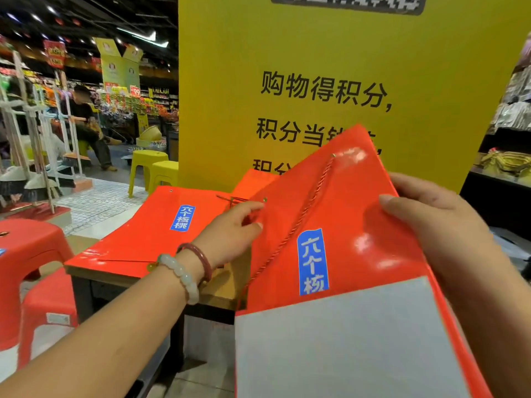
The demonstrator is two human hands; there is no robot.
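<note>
Head view: you hold a flat red bag (359, 225) up beside the table (224, 291), left hand (230, 237) pinching its left edge, right hand (431, 225) curled round its right. Opening it looks underway; next, spread the panels apart.

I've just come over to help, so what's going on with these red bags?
A person holds a flat red paper bag in both hands. The left hand pinches its edge near the rope handle, and the right hand grips the opposite edge. The bag is not opened out yet. More flat red bags lie on the small table in front, below a yellow sign.
</note>
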